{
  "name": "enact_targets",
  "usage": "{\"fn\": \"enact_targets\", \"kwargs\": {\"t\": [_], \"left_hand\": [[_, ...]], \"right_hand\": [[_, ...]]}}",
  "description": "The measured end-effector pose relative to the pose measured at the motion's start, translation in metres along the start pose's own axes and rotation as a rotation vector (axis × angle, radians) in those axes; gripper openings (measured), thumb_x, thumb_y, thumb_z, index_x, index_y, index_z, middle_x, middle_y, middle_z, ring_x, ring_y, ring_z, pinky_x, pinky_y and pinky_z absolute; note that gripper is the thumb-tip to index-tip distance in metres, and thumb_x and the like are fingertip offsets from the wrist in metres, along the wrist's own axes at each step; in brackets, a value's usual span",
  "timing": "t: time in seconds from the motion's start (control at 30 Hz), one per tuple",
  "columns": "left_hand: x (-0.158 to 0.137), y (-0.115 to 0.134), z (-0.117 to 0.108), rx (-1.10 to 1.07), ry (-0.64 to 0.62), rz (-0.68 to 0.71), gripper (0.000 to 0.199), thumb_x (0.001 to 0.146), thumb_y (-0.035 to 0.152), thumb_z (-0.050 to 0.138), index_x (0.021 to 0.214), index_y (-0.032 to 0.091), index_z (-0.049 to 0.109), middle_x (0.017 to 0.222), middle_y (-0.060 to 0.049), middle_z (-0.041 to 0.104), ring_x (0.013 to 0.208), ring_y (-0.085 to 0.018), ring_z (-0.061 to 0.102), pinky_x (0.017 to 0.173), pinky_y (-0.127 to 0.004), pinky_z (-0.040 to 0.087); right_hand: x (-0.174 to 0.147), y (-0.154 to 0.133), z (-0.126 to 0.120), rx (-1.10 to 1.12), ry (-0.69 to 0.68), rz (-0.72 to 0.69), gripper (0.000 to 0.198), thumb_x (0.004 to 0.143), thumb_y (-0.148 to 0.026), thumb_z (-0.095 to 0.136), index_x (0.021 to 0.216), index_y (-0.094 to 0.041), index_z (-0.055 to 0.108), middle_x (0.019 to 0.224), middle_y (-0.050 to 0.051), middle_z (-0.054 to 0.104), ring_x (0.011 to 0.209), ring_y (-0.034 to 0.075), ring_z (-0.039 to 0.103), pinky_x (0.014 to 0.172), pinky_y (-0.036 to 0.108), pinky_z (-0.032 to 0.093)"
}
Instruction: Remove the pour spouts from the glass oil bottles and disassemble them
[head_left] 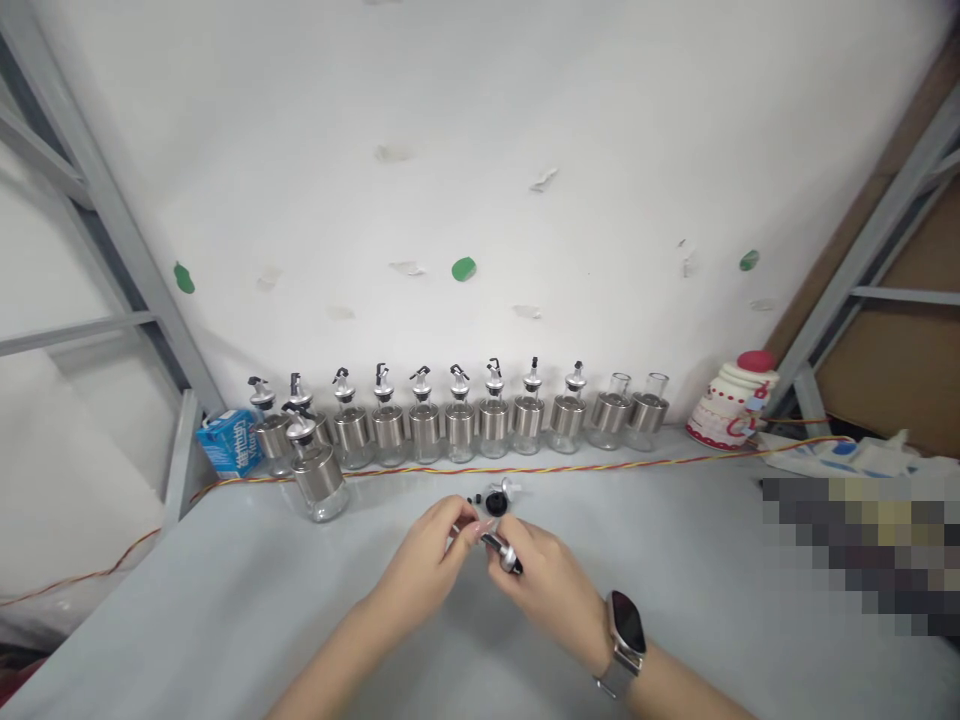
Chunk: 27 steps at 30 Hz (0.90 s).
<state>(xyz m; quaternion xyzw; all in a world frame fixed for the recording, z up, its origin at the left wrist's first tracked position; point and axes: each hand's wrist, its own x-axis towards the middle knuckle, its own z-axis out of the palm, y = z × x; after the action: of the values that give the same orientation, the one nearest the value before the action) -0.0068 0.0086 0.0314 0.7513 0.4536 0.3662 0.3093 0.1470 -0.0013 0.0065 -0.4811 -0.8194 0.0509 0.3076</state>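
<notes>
A silver and black pour spout [508,554] lies between my two hands above the grey table. My right hand [551,580] is closed around it, with a metal-strapped watch on the wrist. My left hand [431,550] pinches the spout's far end with thumb and fingertips, and the fingers hide that end. Just beyond my hands lie a round black part [496,502], a silver spout piece [510,488] and tiny black pieces [478,498].
Several glass bottles with steel sleeves [424,425] line the wall, most with spouts. Two at the right are spoutless [649,412]. One bottle [319,475] stands forward at left. A blue carton [227,443], a decorated jar [731,405] and a twisted wire [540,467] are nearby.
</notes>
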Motion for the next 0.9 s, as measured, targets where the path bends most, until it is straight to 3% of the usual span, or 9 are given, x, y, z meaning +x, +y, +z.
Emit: {"fn": "enact_targets", "kwargs": {"t": [0.17,0.33,0.47,0.63,0.8,0.9], "left_hand": [[-0.002,0.004,-0.006,0.162,-0.002,0.058,0.021,0.083,0.032,0.036,0.072,0.02,0.049,0.068,0.001,0.05,0.063,-0.013,0.045,0.059,-0.023,0.034],[-0.001,0.007,-0.006,-0.057,-0.046,-0.06,0.026,0.083,0.037,0.037,0.067,0.019,0.046,0.053,0.005,0.042,0.05,-0.01,0.04,0.051,-0.02,0.032],[0.001,0.007,-0.003,-0.228,-0.094,-0.117,0.027,0.082,0.041,0.039,0.068,0.019,0.044,0.052,0.006,0.039,0.046,-0.008,0.036,0.046,-0.018,0.03],[0.002,0.007,-0.005,-0.225,-0.085,-0.103,0.027,0.082,0.042,0.038,0.068,0.018,0.044,0.055,0.006,0.041,0.049,-0.008,0.037,0.048,-0.019,0.031],[-0.002,0.008,-0.01,-0.062,-0.087,-0.079,0.025,0.082,0.042,0.037,0.077,0.02,0.047,0.061,0.004,0.048,0.055,-0.01,0.043,0.054,-0.02,0.033],[-0.004,0.008,-0.009,-0.102,-0.152,-0.066,0.029,0.084,0.042,0.032,0.077,0.019,0.048,0.061,0.004,0.05,0.055,-0.01,0.046,0.054,-0.02,0.034]], "right_hand": [[0.001,-0.001,-0.003,0.021,-0.01,-0.011,0.009,0.073,-0.012,0.043,0.075,-0.021,0.042,0.066,-0.001,0.054,0.058,0.013,0.05,0.054,0.021,0.033],[0.003,-0.003,-0.008,0.054,-0.022,-0.019,0.011,0.072,-0.01,0.042,0.07,-0.021,0.04,0.063,-0.002,0.05,0.056,0.012,0.047,0.053,0.02,0.032],[0.004,0.0,-0.012,0.073,-0.059,-0.06,0.012,0.069,-0.008,0.042,0.07,-0.02,0.041,0.062,-0.002,0.049,0.056,0.012,0.045,0.052,0.02,0.033],[0.004,0.001,-0.013,0.066,-0.056,-0.066,0.011,0.07,-0.01,0.042,0.068,-0.02,0.04,0.061,-0.002,0.049,0.055,0.012,0.045,0.052,0.021,0.033],[0.003,-0.004,-0.013,0.228,-0.114,0.006,0.006,0.075,-0.015,0.044,0.072,-0.02,0.041,0.066,-0.002,0.053,0.057,0.012,0.048,0.052,0.02,0.034],[0.002,-0.003,-0.015,0.346,-0.177,0.061,0.006,0.075,-0.018,0.047,0.079,-0.02,0.043,0.07,-0.001,0.055,0.06,0.012,0.05,0.054,0.021,0.036]]}}
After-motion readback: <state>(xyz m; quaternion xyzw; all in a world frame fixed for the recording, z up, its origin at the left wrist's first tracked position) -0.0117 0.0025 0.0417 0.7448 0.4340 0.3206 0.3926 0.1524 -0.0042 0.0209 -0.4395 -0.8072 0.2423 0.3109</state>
